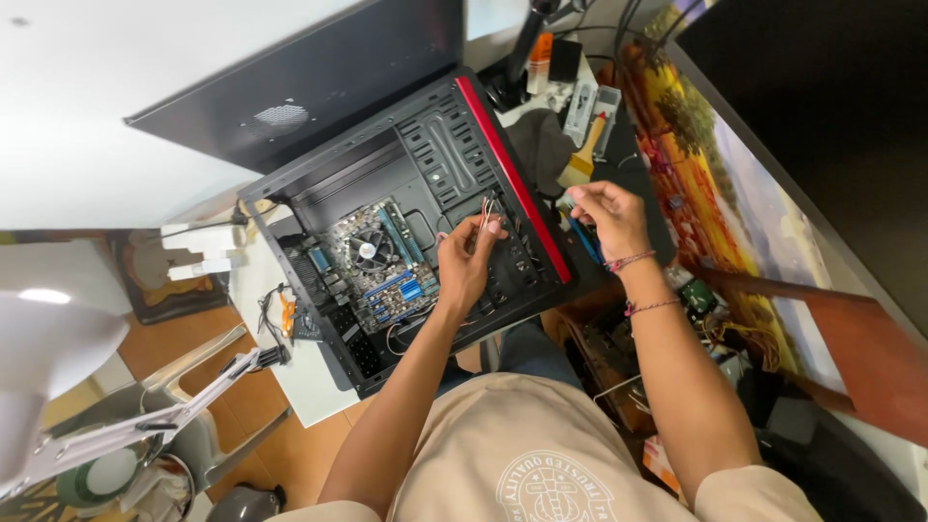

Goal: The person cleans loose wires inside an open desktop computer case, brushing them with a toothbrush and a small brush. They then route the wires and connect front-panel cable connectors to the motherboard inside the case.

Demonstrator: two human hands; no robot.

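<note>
A beige short-sleeved shirt (541, 454) with a round pale emblem is worn, lower centre. Two thin braided bracelets (633, 261), red and pink, are seen on the right wrist.

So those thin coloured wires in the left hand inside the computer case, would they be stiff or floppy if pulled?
Probably floppy: the wires are thin and bend loosely above the left hand. Likely light too. Maybe snag-prone, since they run down into the crowded computer case.

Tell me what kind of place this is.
Likely a home desk used for PC repair: an open computer case with a motherboard, a brush, and loose parts beside a chair.
</note>
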